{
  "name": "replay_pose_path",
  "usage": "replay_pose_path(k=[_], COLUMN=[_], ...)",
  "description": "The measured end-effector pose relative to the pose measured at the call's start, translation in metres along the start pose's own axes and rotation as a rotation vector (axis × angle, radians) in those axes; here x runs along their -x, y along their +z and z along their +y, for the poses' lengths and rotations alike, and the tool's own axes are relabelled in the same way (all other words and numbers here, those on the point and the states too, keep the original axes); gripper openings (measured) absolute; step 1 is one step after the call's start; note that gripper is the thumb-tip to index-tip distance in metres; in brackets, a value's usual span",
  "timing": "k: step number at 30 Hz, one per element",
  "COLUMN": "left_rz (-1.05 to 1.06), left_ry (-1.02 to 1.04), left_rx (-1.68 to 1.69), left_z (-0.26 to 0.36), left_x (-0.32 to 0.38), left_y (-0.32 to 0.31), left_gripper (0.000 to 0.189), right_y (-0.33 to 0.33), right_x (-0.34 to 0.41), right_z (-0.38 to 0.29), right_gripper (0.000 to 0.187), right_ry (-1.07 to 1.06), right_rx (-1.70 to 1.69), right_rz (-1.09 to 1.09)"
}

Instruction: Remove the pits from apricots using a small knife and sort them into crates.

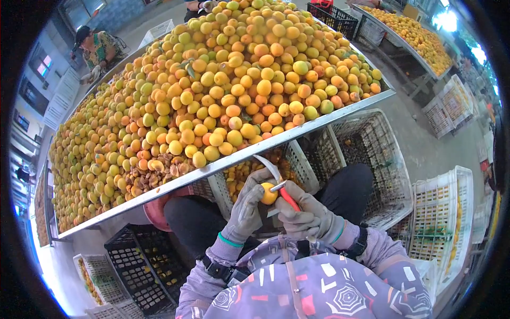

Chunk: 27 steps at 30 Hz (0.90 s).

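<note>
My left hand [246, 207], in a grey work glove, holds a yellow apricot [268, 195] between thumb and fingers. My right hand [308, 213], gloved the same way, grips a red-handled tool [289, 199] with a curved metal blade [269, 164]. A short metal part near the handle lies against the apricot's upper right side. Below, a flat strip of metal [273, 213] sticks out by my right fingers; whether it belongs to the same tool, I cannot tell. Just beyond my hands, a metal-edged sorting table [235, 156] carries a large heap of apricots [223, 91].
Brown, split fruit scraps [157, 171] lie by the table's near edge. Under it stands a crate with orange fruit pieces [235, 175]. A white crate [368, 159] is at my right, a black crate [139, 267] at lower left. A person [97, 50] sits across the table.
</note>
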<state>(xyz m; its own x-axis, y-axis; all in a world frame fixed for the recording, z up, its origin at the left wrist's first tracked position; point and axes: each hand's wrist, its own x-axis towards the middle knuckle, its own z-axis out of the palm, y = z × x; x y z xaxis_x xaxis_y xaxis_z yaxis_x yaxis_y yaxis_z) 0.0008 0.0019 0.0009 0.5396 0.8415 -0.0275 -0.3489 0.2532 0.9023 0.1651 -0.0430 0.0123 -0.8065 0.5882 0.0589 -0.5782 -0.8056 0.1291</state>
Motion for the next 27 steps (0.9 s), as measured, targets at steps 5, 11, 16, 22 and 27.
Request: replay_pose_path(k=[5, 11, 16, 22, 27], left_rz=[0.046, 0.010, 0.008, 0.025, -0.031], left_ry=[-0.037, -0.019, -0.058, -0.093, -0.053], left_rx=[0.306, 0.184, 0.352, 0.370, 0.314], left_z=[-0.006, -0.001, -0.006, 0.002, -0.001], left_x=[0.006, 0.003, 0.010, 0.009, 0.012], left_y=[-0.007, -0.019, -0.024, -0.026, -0.033], left_gripper=[0.047, 0.065, 0.061, 0.065, 0.065], right_y=[0.016, 0.020, 0.018, 0.014, 0.017], right_x=[0.005, 0.014, 0.014, 0.012, 0.014], right_z=[0.003, 0.001, 0.002, 0.002, -0.001], right_gripper=[0.061, 0.060, 0.056, 0.054, 0.051], right_ry=[-0.049, 0.034, 0.076, 0.147, 0.153], right_rx=[0.163, 1.211, 1.304, 1.300, 1.337], right_rz=[0.032, 0.799, 0.802, 0.830, 0.752])
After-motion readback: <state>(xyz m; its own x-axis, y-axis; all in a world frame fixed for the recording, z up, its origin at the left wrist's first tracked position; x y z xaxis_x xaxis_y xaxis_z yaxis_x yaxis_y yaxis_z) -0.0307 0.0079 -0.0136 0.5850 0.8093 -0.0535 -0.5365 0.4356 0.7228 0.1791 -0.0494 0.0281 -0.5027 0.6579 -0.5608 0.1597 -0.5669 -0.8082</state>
